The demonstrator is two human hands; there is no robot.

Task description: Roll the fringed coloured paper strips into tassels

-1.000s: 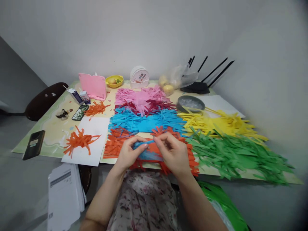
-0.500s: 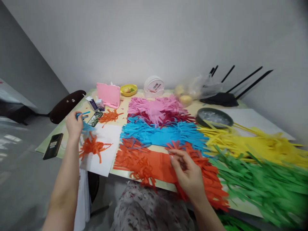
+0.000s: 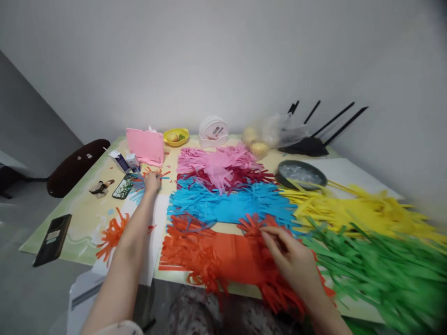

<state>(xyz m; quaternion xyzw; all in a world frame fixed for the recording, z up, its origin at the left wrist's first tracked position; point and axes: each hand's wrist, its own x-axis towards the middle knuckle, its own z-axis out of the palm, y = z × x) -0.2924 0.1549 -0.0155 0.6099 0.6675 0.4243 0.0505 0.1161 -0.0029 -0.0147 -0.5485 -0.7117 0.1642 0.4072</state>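
Observation:
My left hand (image 3: 152, 182) reaches far out to the left over a white sheet (image 3: 159, 218). Its fingers are closed on a small bundle of blue paper strips (image 3: 138, 187), next to an orange strip bundle (image 3: 153, 170). My right hand (image 3: 291, 260) lies near the table's front edge on the orange fringed paper (image 3: 209, 256), fingertips pinched together on its strips. Beyond it lie the blue fringed paper (image 3: 230, 204), a dark red one (image 3: 247, 176) and a pink one (image 3: 216, 160).
Yellow strips (image 3: 349, 209) and green strips (image 3: 377, 265) cover the right side. A dark pan (image 3: 301, 173), a bag of fruit (image 3: 265, 137), a white container (image 3: 213, 129), a yellow bowl (image 3: 176, 136) and a pink case (image 3: 145, 146) stand at the back. Two phones (image 3: 52, 232) (image 3: 124, 185), another orange bundle (image 3: 111, 232) and a dark chair (image 3: 75, 163) are left.
Both hands were together on a blue bundle above the orange paper. My left hand carried it out to the far left; my right hand stayed on the orange fringe.

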